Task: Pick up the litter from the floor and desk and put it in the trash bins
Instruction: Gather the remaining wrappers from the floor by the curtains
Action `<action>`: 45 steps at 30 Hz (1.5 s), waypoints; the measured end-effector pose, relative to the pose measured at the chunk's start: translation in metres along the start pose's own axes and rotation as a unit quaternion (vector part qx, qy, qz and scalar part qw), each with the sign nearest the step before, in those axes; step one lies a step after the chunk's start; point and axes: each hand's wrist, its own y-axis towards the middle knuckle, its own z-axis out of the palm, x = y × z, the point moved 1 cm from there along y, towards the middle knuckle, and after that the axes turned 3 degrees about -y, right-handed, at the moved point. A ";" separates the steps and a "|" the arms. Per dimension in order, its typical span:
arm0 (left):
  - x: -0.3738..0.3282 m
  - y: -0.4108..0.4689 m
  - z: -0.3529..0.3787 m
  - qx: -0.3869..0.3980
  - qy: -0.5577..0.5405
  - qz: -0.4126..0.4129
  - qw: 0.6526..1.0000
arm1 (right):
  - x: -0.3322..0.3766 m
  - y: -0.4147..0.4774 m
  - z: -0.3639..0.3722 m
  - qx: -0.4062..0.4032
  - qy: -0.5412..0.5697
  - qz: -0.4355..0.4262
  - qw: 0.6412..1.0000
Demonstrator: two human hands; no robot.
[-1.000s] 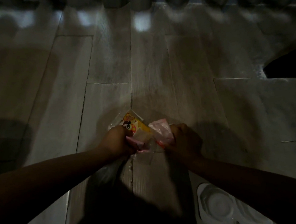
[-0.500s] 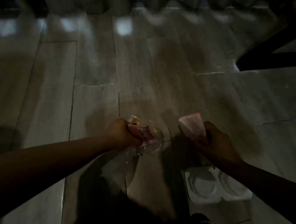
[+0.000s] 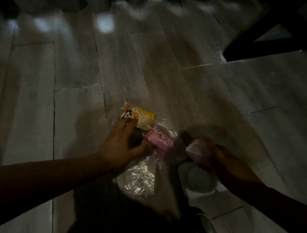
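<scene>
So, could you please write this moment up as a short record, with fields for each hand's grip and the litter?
setting: dim room, pale plank floor; dark furniture frame at far right
left-hand grip: fingers spread, tips on the yellow panda wrapper
right-hand grip: curled round a pale pink wrapper
litter on floor: yellow panda wrapper; pink packet lying on crinkled clear plastic; white tray under the right hand
trash bins: none in view

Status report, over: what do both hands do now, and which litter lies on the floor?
Left hand open, fingers on yellow wrapper. Right hand grips pale wrapper. Pink packet, clear plastic, white tray on floor. Nothing in the way.
</scene>
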 end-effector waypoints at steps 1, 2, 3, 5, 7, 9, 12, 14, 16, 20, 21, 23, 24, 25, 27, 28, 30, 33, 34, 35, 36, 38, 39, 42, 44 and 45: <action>0.003 -0.004 0.000 0.015 0.023 0.011 1.000 | -0.004 -0.004 0.000 -0.005 0.039 0.014 0.999; 0.005 -0.009 0.001 0.032 0.048 0.028 0.998 | -0.005 -0.002 -0.003 -0.030 0.008 0.051 0.998; 0.007 -0.013 0.003 0.047 0.078 0.049 0.995 | -0.005 -0.004 -0.005 -0.058 0.024 0.068 0.996; 0.012 -0.013 0.009 0.082 0.144 0.076 0.983 | -0.017 -0.014 0.003 -0.046 -0.007 0.082 0.996; 0.019 -0.003 0.016 0.127 0.215 0.081 0.965 | -0.012 -0.016 0.008 0.003 0.005 0.100 0.995; 0.023 0.011 0.023 0.162 0.257 0.097 0.948 | -0.011 -0.019 0.017 -0.034 0.055 0.095 0.993; 0.022 0.026 0.041 0.183 0.298 0.125 0.928 | -0.010 -0.017 0.025 -0.051 0.024 0.078 0.995; 0.021 0.034 0.053 0.171 0.326 0.110 0.923 | -0.009 -0.017 0.030 -0.063 -0.066 0.058 0.994; 0.023 0.042 0.059 0.163 0.329 0.081 0.927 | -0.009 -0.015 0.032 -0.043 -0.098 0.070 0.992; 0.025 0.051 0.062 0.148 0.312 0.054 0.937 | -0.025 -0.014 0.050 0.030 -0.162 0.117 0.979; 0.023 0.051 0.063 0.135 0.304 0.044 0.942 | -0.028 -0.014 0.053 0.047 -0.165 0.128 0.977; 0.016 0.053 0.062 0.113 0.283 0.022 0.952 | -0.032 -0.006 0.055 0.050 -0.195 0.145 0.969; 0.013 0.054 0.061 0.105 0.276 0.016 0.955 | -0.034 0.000 0.055 0.040 -0.212 0.155 0.964; 0.010 0.056 0.060 0.100 0.276 0.015 0.956 | -0.036 0.007 0.054 0.034 -0.226 0.168 0.959; 0.006 0.057 0.057 0.091 0.286 0.015 0.954 | -0.039 0.021 0.050 0.018 -0.238 0.184 0.954; 0.005 0.057 0.056 0.087 0.287 0.013 0.954 | -0.040 0.027 0.049 0.008 -0.239 0.187 0.953; 0.003 0.058 0.054 0.080 0.282 0.012 0.956 | -0.044 0.035 0.050 -0.001 -0.225 0.194 0.955; -0.001 0.060 0.051 0.077 0.269 0.014 0.960 | -0.044 0.041 0.051 -0.002 -0.200 0.193 0.961; -0.003 0.060 0.051 0.077 0.269 0.016 0.960 | -0.044 0.042 0.052 -0.010 -0.201 0.189 0.961; -0.004 0.060 0.051 0.077 0.271 0.020 0.959 | -0.042 0.042 0.051 -0.017 -0.207 0.191 0.959; -0.005 0.060 0.051 0.076 0.274 0.023 0.958 | -0.041 0.042 0.051 -0.025 -0.215 0.191 0.958; -0.007 0.061 0.051 0.071 0.277 0.032 0.958 | -0.040 0.042 0.049 -0.026 -0.228 0.197 0.953; -0.009 0.061 0.051 0.065 0.268 0.038 0.960 | -0.040 0.042 0.048 -0.014 -0.229 0.202 0.952; -0.014 0.064 0.048 0.053 0.220 0.048 0.973 | -0.046 0.041 0.046 0.025 -0.209 0.180 0.961; -0.017 0.066 0.046 0.059 0.193 0.040 0.979 | -0.044 0.040 0.039 0.003 -0.143 0.191 0.971; -0.017 0.068 0.045 0.064 0.184 0.036 0.980 | -0.040 0.039 0.034 -0.009 -0.123 0.192 0.974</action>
